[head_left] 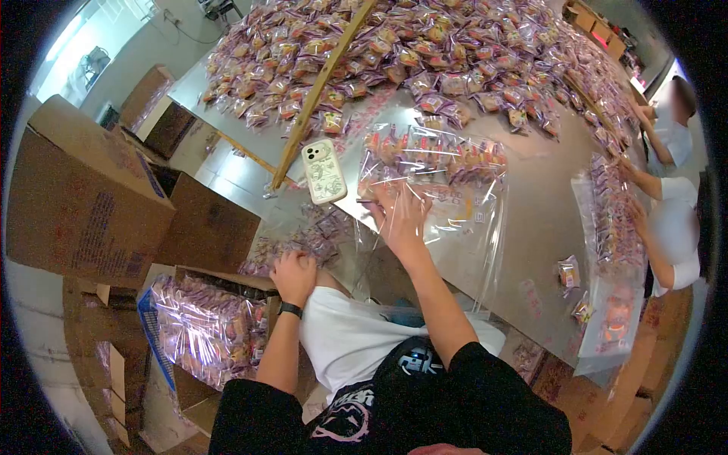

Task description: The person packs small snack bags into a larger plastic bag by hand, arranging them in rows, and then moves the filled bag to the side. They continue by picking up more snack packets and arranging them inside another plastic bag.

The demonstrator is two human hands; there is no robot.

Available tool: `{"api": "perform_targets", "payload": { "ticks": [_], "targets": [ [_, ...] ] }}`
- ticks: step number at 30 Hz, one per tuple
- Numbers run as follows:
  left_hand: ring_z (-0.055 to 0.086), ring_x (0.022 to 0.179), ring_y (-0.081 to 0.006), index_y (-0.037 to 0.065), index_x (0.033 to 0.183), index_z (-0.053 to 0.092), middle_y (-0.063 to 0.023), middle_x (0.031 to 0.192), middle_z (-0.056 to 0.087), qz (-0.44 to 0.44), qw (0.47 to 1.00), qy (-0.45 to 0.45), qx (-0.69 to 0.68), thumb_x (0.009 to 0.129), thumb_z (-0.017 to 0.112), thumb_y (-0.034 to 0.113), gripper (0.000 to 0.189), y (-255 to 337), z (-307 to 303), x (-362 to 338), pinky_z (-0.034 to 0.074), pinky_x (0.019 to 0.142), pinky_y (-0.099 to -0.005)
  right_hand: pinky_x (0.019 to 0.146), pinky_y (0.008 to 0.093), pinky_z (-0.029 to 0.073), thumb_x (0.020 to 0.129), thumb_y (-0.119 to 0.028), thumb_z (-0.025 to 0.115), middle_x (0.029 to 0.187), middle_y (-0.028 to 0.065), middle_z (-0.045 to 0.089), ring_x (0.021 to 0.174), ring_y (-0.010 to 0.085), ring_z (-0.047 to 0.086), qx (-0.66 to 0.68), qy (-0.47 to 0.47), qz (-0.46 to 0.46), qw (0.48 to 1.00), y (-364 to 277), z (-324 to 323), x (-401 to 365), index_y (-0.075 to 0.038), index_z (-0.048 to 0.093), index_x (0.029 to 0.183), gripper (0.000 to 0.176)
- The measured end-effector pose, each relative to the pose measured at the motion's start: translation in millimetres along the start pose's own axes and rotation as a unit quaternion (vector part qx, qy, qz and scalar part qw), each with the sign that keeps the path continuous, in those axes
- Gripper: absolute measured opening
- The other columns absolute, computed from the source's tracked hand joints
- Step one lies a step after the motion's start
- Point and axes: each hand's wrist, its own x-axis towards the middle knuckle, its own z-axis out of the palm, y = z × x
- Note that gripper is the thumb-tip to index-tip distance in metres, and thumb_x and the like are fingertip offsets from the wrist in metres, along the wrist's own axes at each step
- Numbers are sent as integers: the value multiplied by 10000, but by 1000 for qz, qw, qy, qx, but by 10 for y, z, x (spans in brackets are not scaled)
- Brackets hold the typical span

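A large clear plastic bag point(479, 208) lies on the metal table, with rows of small wrapped snack packets point(432, 155) inside its far part. My right hand point(403, 218) is at the bag's near left side, fingers bent around what looks like a snack packet with a purple edge, partly covered by the hand and shiny film. Down beside my knee, my left hand point(294, 277) is closed, its fingers curled at the edge of some loose packets point(311, 233). Its fingertips are hidden. A phone in a pale patterned case point(324, 171) lies left of the bag.
A huge heap of wrapped packets point(425, 53) covers the table's far side, crossed by a wooden strip point(322, 91). Cardboard boxes point(83, 197) stand at left; a filled bag point(205, 326) sits in one near my left arm. Co-workers point(671, 227) handle another bag point(607, 318) at right.
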Motion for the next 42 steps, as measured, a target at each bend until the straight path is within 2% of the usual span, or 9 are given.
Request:
{"api": "perform_targets", "payload": {
  "ticks": [3, 6, 9, 15, 24, 27, 31, 34, 42],
  "targets": [
    [560, 1173, -337, 123, 1061, 737, -96, 1179, 679, -4, 1000, 4, 6, 856, 639, 374, 339, -8, 7, -2, 381, 1020, -537, 974, 587, 368, 879, -334, 737, 1308, 191, 557, 1185, 363, 541, -25, 24, 2, 999, -59, -28, -13, -235, 640, 1334, 476],
    [558, 1173, -338, 120, 1054, 735, -94, 1183, 674, -18, 1000, -6, 15, 856, 640, 373, 335, 41, -44, -24, 385, 1014, -537, 1021, 542, 357, 886, -307, 736, 1340, 137, 552, 1219, 325, 513, 45, 68, 25, 996, -48, 87, -51, -218, 691, 1238, 366],
    [559, 1166, -342, 115, 1048, 734, -94, 1186, 668, -13, 1000, 3, 5, 858, 640, 371, 332, 2, -39, -14, 390, 1005, -539, 1020, 506, 372, 892, -264, 733, 1346, 144, 532, 1208, 375, 498, 241, 12, 69, 968, 33, 119, -19, -139, 686, 1205, 340],
    [565, 1148, -348, 111, 1019, 745, -100, 1175, 670, -7, 1000, 20, -7, 858, 638, 364, 319, 32, -36, -40, 397, 993, -541, 991, 528, 413, 843, -195, 740, 1236, 173, 590, 1184, 390, 510, 199, 90, 54, 974, -57, -47, -25, -41, 676, 1139, 339],
    [565, 1154, -350, 119, 1018, 754, -106, 1181, 676, -15, 1000, 22, -7, 853, 636, 356, 312, -7, -20, -63, 397, 998, -535, 988, 516, 429, 788, 2, 727, 1138, 187, 625, 1166, 404, 541, 251, 131, 32, 959, 82, 72, -46, -43, 659, 1162, 383],
    [563, 1164, -347, 122, 1031, 751, -107, 1184, 676, -16, 1000, 12, -11, 854, 635, 358, 318, -15, -13, -54, 396, 1002, -535, 1001, 524, 432, 814, -28, 726, 1130, 190, 630, 1154, 418, 547, 269, 134, 2, 954, 68, -12, -9, -30, 613, 1232, 433],
    [560, 1174, -345, 123, 1056, 744, -112, 1187, 674, -19, 1000, 9, -3, 857, 635, 364, 332, -19, 24, -54, 392, 1011, -541, 1084, 529, 399, 831, -139, 756, 1375, 282, 485, 1291, 460, 455, 212, 2, 62, 975, 142, -53, -39, -9, 509, 1368, 605],
    [558, 1176, -345, 123, 1073, 737, -113, 1194, 670, -9, 1000, 6, 9, 859, 633, 369, 343, -15, 17, -53, 388, 1017, -551, 1074, 519, 394, 807, -150, 769, 1444, 277, 436, 1278, 458, 477, 170, 30, 67, 983, 151, -58, -122, -14, 417, 1481, 772],
    [556, 1178, -350, 120, 1091, 723, -108, 1212, 663, -3, 1000, 5, 18, 867, 628, 385, 360, -36, 15, -60, 387, 1015, -564, 929, 501, 394, 806, -385, 783, 1234, 154, 578, 1131, 338, 536, 53, -21, 81, 995, 246, -47, -58, -62, 474, 1465, 797]
  ]
}}
